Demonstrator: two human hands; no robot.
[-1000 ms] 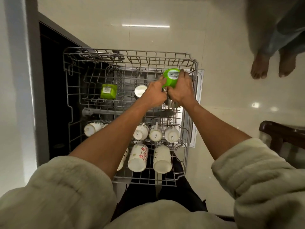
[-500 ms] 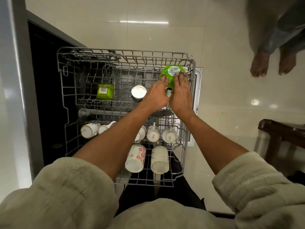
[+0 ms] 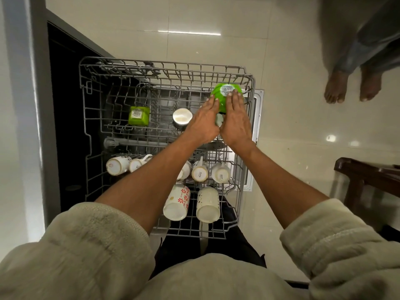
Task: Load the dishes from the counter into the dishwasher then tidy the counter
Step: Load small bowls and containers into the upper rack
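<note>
Far right corner of rack (image 3: 249,71): green bowl (image 3: 223,98) upside down.
Fingers: both hands, left hand (image 3: 205,121) and right hand (image 3: 234,120), flat, straight, steadying it.
Risk: bowl may tip off tines once released.

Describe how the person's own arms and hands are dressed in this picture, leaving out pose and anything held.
Both arms wear thick, fluffy sleeves of a pale beige, fleece-like fabric, pushed back so the forearms are bare. The left hand and right hand are bare: no gloves, rings, watch or bracelet show.
</note>
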